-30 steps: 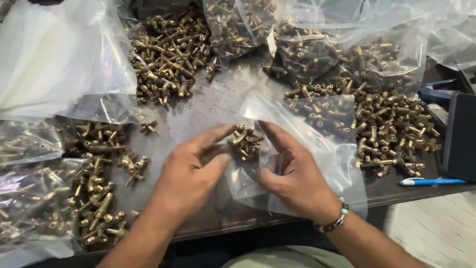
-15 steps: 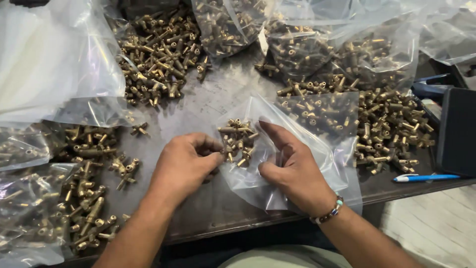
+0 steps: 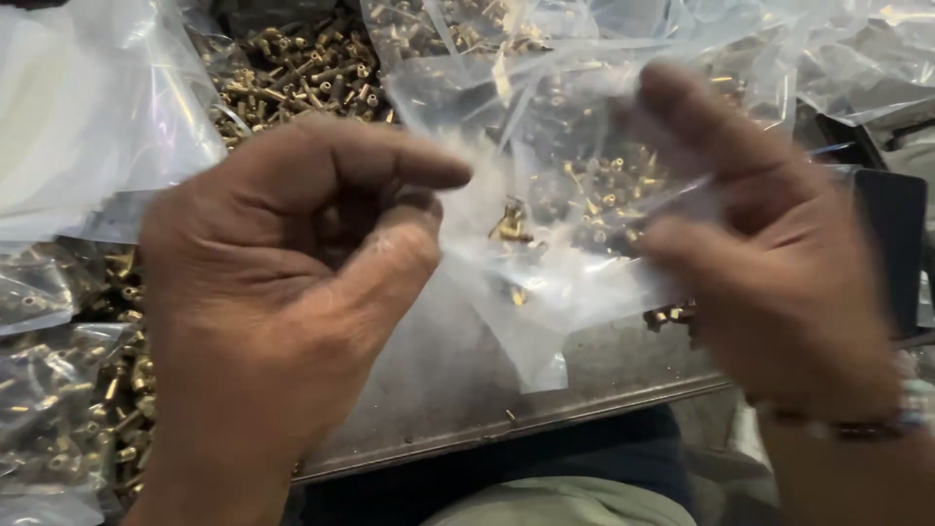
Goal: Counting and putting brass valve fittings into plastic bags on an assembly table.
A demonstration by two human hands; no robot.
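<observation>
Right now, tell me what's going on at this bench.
A person holds a small clear plastic bag up between both hands, above the grey metal table. The left hand pinches one edge, the blurred right hand grips the other. A few brass screws sit inside the bag. More clear bags of screws and a loose pile of them lie around on the table.

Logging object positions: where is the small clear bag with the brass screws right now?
In the head view, the bag is lifted above the metal table, centre frame, pinched between the left hand and the blurred right hand.
</observation>
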